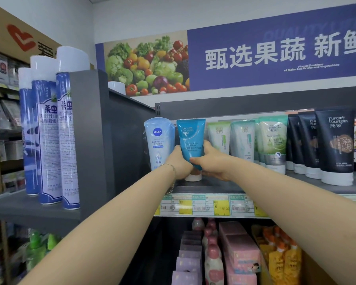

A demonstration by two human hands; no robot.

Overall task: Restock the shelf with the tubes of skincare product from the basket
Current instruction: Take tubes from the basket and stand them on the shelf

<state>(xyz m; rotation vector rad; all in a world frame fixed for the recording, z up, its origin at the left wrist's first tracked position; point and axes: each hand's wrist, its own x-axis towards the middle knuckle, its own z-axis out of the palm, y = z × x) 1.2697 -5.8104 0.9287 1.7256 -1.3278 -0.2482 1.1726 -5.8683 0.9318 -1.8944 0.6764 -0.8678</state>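
While left hand (180, 162) & right hand (213, 161) are both clamped on the lower part of the blue tube (190, 138), standing cap-down on the shelf (218, 188) beside the Nivea tube (158, 140), placing seems nearly done; next, prob. release w/o tipping it.

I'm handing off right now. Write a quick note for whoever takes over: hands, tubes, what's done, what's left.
Hands: left hand and right hand both grip the blue tube low down.
Blue tube: upright, cap down on the shelf, between the pale blue tube and the green tubes.
Done: tube is at its spot, not yet released.
Left: let go. The basket is out of view, so I cannot tell what remains.
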